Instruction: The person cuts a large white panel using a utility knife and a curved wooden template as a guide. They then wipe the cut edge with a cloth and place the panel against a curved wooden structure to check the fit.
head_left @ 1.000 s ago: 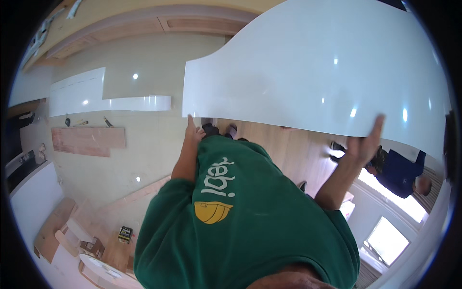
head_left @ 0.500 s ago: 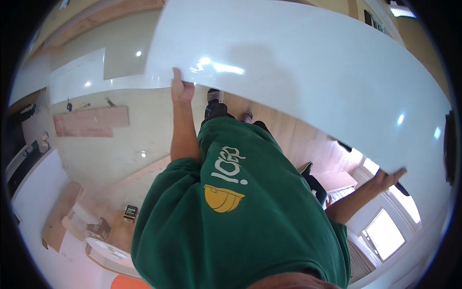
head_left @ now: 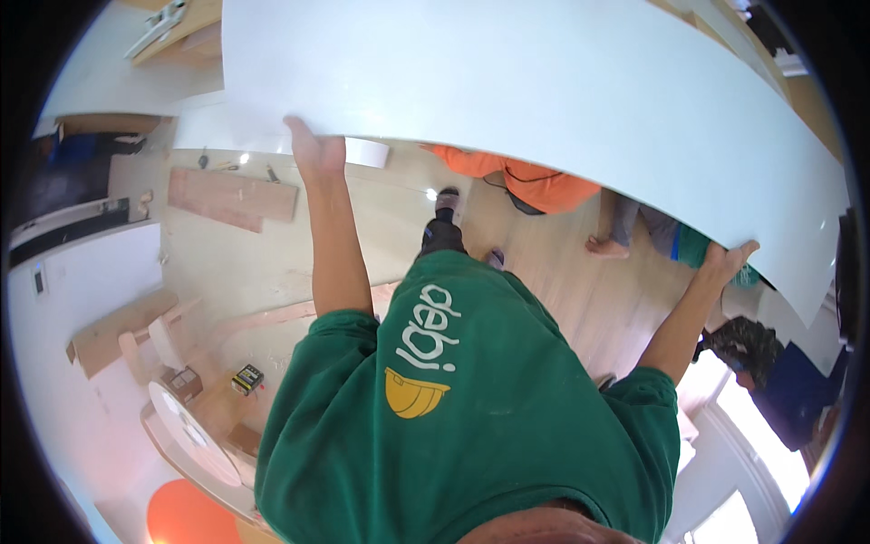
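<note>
A large glossy white sheet (head_left: 526, 72) spans the upper part of the view, its lower edge running down toward the right. My left hand (head_left: 317, 145) grips that edge at left of centre, fingers partly hidden. Farther right, my right hand (head_left: 727, 256) holds the same edge, fingers wrapped at it. Beyond my left hand, a white cut piece (head_left: 367, 152) lies on the pale floor, near a pinkish board (head_left: 227, 195) with small tools beside it. My green shirt and feet are below the sheet.
A co-worker in orange (head_left: 553, 186) is partly under the sheet, with another person's bare foot (head_left: 607, 247) nearby. A person in dark blue (head_left: 793, 399) is at right. Cardboard (head_left: 122, 331), a round white table (head_left: 186, 426) and a yellow-black box (head_left: 247, 380) are lower left.
The sheet and my left hand have shifted up and left in the view. My right hand dipped, then rose. The orange-clad person has come into view; the scene has shifted as my head moved.
</note>
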Motion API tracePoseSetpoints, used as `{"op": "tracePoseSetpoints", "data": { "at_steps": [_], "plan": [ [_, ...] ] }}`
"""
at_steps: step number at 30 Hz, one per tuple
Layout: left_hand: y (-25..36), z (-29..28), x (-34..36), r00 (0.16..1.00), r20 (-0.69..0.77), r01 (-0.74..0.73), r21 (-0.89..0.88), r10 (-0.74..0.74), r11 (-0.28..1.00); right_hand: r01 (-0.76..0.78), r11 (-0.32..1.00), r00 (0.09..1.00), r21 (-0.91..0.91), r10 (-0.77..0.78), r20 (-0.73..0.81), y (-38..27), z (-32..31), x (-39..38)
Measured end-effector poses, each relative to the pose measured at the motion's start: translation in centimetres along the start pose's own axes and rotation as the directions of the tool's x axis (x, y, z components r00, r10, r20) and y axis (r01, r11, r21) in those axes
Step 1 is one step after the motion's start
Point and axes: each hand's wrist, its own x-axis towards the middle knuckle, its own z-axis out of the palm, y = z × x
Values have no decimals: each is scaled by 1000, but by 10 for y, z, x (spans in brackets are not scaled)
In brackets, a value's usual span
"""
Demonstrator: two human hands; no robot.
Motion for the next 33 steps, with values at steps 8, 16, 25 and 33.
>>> {"op": "tracePoseSetpoints", "data": {
  "at_steps": [8, 16, 25, 33],
  "plan": [
    [17, -68, -79, 982, -86, -181, -220, 166, 958, -164, 983, 986, 81, 166, -17, 35, -25, -16],
    [43, -69, -108, 969, -157, -227, -275, 189, 934, -237, 934, 971, 267, 219, 94, 57, -34, 0],
    [72, -88, -114, 970, -124, -243, -390, 211, 888, -266, 902, 963, 340, 237, 125, 77, -19, -13],
    [97, -99, -98, 971, -135, -232, -348, 196, 908, -286, 891, 952, 353, 221, 214, 83, -30, -21]
  ]
}}
